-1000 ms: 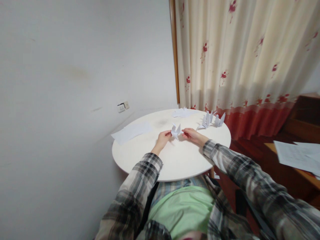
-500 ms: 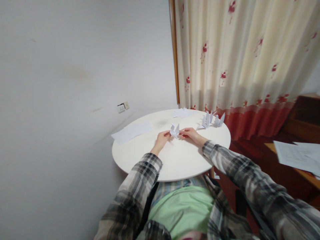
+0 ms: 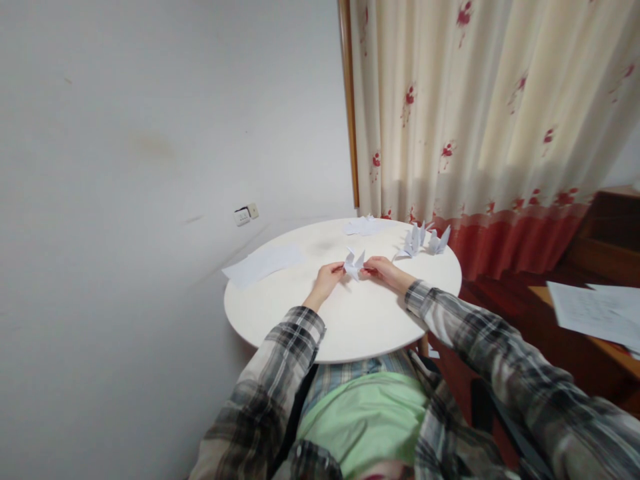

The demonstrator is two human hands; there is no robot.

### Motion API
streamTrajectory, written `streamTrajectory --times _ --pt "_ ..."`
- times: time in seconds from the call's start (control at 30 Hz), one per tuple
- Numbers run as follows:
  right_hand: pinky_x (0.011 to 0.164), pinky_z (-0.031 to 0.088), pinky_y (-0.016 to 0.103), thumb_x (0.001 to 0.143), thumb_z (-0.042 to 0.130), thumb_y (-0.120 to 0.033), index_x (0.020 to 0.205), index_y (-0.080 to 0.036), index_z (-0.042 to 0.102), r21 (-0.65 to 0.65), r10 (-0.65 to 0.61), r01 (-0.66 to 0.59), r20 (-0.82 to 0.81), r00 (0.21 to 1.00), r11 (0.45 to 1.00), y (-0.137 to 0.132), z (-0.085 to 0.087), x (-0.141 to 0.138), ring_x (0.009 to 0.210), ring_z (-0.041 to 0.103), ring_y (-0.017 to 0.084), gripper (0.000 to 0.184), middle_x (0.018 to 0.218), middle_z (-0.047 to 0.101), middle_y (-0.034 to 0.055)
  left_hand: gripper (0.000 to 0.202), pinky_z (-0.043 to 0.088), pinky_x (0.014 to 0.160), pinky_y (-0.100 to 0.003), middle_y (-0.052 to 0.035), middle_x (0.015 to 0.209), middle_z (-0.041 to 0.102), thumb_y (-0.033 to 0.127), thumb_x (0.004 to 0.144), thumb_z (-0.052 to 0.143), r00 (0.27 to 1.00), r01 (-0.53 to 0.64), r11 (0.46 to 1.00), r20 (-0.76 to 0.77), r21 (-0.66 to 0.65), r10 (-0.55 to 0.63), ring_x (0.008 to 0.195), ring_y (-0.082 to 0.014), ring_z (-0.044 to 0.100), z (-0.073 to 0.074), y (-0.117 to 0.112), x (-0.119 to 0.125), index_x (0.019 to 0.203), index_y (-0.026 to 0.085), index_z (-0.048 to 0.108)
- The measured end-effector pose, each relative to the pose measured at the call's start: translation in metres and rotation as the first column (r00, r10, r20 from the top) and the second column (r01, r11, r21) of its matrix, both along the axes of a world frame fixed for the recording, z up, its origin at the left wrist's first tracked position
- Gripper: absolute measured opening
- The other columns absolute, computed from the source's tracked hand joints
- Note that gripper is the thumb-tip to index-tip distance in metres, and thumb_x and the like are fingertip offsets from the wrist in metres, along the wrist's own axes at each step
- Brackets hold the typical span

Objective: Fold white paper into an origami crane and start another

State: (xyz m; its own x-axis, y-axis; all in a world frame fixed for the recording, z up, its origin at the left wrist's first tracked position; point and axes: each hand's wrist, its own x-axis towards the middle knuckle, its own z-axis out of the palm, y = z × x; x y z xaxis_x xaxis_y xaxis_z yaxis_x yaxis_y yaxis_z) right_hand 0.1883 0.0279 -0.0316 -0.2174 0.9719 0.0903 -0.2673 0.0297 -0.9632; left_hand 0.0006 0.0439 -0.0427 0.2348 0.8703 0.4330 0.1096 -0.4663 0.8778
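Observation:
A white folded paper crane point(image 3: 355, 265) is held between my two hands, just over the middle of the round white table point(image 3: 350, 333). Its wings point upward. My left hand point(image 3: 327, 281) pinches it at the left side, thumb and fingers closed. From the right, my right hand point(image 3: 384, 270) grips the opposite end with its fingertips. Other white paper cranes point(image 3: 414, 240) stand close together beyond my right hand, with one more crane point(image 3: 439, 241) beside them near the table's right edge.
White paper sheets point(image 3: 265, 262) lie at the table's left edge, against the wall. Paper pieces point(image 3: 363, 226) rest at the far edge. A flowered curtain point(image 3: 480, 133) hangs behind. On the right, printed sheets point(image 3: 595, 310) lie on a wooden surface.
The crane has shifted slightly to the right and turned a little between my fingers. My left hand has moved slightly right with it; my right hand is nearly unmoved.

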Motion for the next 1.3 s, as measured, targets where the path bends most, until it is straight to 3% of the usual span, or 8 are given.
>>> streamTrajectory --times 0.33,0.5,0.73,1.07,1.2,1.3 --pt "0.051 0.048 0.015 0.071 0.051 -0.005 0.066 -0.011 0.055 -0.11 0.059 -0.071 -0.112 0.992 0.991 -0.008 0.009 0.001 0.053 0.059 0.009 0.009 0.059 0.062 0.004 0.025 0.045 0.074 -0.028 -0.0052 0.084 0.07 0.017 0.064 0.056 0.998 -0.039 0.998 -0.048 0.048 0.042 0.074 -0.0156 0.059 0.002 -0.001 -0.002 0.084 0.011 0.069" --pt "0.051 0.049 0.015 0.072 0.047 -0.002 0.065 -0.014 0.051 -0.157 0.058 -0.086 -0.175 0.983 0.984 -0.009 0.012 0.001 0.056 0.062 0.01 0.015 0.058 0.062 0.0028 0.024 0.045 0.07 -0.026 -0.0045 0.081 0.07 0.017 0.062 0.058 1.0 -0.02 1.0 0.007 0.004 0.019 0.069 -0.0143 0.059 0.002 -0.001 -0.001 0.082 0.011 0.07" --pt "0.058 0.052 0.017 0.074 0.041 0.0 0.073 -0.01 0.058 -0.119 0.087 -0.111 -0.187 0.978 0.987 -0.004 0.01 0.001 0.063 0.064 0.012 0.019 0.069 0.067 0.0092 0.03 0.045 0.072 -0.028 -0.0063 0.081 0.069 0.023 0.055 0.067 0.989 0.037 0.994 0.144 -0.101 -0.022 0.07 -0.015 0.06 0.002 0.003 -0.001 0.082 0.011 0.07" --pt "0.064 0.052 0.019 0.072 0.052 -0.002 0.082 -0.008 0.064 0.019 0.052 -0.051 -0.119 0.992 0.999 -0.003 0.006 0.001 0.062 0.063 0.01 0.016 0.074 0.068 0.009 0.031 0.044 0.073 -0.028 -0.0063 0.081 0.069 0.024 0.052 0.07 0.982 0.051 0.987 0.189 -0.155 -0.021 0.071 -0.0147 0.059 0.003 0.001 -0.001 0.081 0.011 0.069" --pt "0.06 0.05 0.02 0.069 0.061 -0.012 0.083 -0.011 0.066 0.181 -0.092 0.084 0.032 0.995 0.98 0.001 0.004 0.0 0.056 0.06 0.009 0.015 0.071 0.068 0.0055 0.03 0.044 0.073 -0.028 -0.0062 0.081 0.069 0.023 0.053 0.07 0.982 0.04 0.981 0.188 -0.191 -0.004 0.072 -0.0148 0.059 0.004 0.0 -0.001 0.08 0.011 0.069" --pt "0.056 0.048 0.021 0.067 0.062 -0.017 0.081 -0.011 0.068 0.344 -0.244 0.18 0.152 0.958 0.922 0.005 0.001 0.001 0.054 0.058 0.01 0.016 0.066 0.067 0.0047 0.031 0.043 0.071 -0.026 -0.0061 0.081 0.069 0.024 0.052 0.071 0.981 0.05 0.974 0.196 -0.223 -0.006 0.071 -0.0141 0.059 0.004 -0.001 -0.001 0.08 0.012 0.07"
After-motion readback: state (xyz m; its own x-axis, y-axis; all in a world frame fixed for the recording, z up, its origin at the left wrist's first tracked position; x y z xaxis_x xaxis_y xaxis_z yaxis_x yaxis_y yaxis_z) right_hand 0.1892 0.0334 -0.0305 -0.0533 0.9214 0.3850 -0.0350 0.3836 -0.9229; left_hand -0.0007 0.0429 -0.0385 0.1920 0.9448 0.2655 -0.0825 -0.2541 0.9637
